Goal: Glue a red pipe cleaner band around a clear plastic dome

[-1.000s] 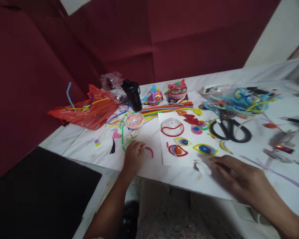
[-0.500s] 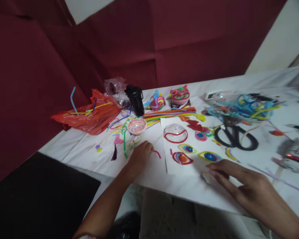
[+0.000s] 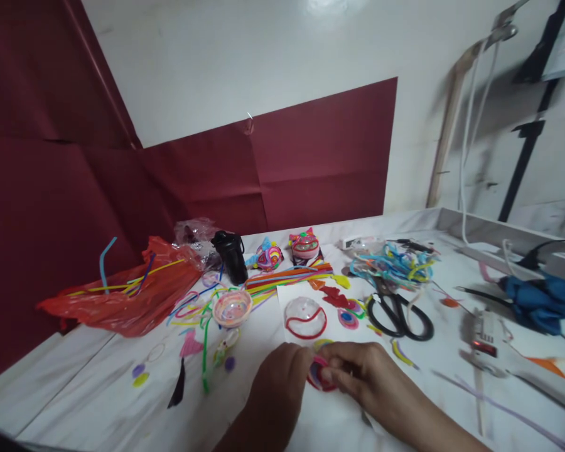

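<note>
Both hands meet at the near part of a white paper sheet point(image 3: 263, 307), over a red-rimmed eye-shaped piece point(image 3: 319, 378). My left hand point(image 3: 282, 383) is closed at its left edge; its fingertips are turned away, so what they pinch is hidden. From the other side, my right hand point(image 3: 362, 370) pinches the piece between thumb and fingers. A yellow-rimmed eye piece point(image 3: 322, 343) is mostly covered by the fingers. Just beyond lies a clear plastic dome point(image 3: 306, 317) with a curved red line. A pink and blue round eye point(image 3: 348, 319) rests to its right.
Black-handled scissors point(image 3: 400, 319) lie right of the paper. A hot glue gun point(image 3: 492, 345) with a red light is farther right. Behind are colourful pipe cleaners point(image 3: 287, 276), a black bottle point(image 3: 232, 257), a decorated bowl point(image 3: 232, 309) and a red plastic bag point(image 3: 132, 301).
My left hand has moved right from beside the short red strip, and my right hand has moved left; they now meet at the red-rimmed eye. The view has tilted up and turned right.
</note>
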`<state>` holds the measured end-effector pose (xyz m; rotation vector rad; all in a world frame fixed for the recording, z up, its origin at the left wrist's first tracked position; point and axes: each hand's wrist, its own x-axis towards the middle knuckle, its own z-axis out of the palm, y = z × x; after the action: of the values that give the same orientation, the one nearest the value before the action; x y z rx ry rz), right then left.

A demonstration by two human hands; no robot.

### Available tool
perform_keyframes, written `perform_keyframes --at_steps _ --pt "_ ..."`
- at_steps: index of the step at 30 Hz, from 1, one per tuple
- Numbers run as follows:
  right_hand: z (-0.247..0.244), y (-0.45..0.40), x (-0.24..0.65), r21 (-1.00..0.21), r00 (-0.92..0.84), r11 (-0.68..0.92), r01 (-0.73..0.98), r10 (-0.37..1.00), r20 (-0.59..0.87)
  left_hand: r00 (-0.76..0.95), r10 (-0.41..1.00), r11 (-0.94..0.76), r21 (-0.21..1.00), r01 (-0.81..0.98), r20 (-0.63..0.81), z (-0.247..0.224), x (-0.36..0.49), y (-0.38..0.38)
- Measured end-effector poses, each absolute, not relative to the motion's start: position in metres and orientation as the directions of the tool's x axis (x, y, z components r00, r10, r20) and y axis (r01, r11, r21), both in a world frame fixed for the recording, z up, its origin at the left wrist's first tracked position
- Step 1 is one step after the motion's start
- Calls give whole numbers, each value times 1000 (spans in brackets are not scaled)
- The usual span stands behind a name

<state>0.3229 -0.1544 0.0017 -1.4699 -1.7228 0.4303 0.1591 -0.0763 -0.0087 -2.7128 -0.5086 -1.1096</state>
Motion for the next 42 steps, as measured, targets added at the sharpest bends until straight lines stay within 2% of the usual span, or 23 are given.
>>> perform_keyframes --at_steps 4,8,10,14,29,42 --pt "2 -145 337 -762 44 187 620 961 272 681 296 -936 62 346 670 -10 169 -68" --pt "6 -118 358 -858 43 140 494 982 185 742 427 -899 330 288 516 5 183 -44" --pt "7 -101 369 -898 41 90 430 992 119 749 497 -850 420 318 438 14 192 -28" --pt "8 -69 384 -933 95 -31 359 995 4 692 636 -743 515 427 342 19 211 2" --pt "0 -34 379 -951 86 -220 219 975 -206 608 786 -515 662 545 112 2 214 23" --pt "-6 -34 378 -953 140 -232 194 968 -208 587 799 -488 707 512 127 -4 217 20"
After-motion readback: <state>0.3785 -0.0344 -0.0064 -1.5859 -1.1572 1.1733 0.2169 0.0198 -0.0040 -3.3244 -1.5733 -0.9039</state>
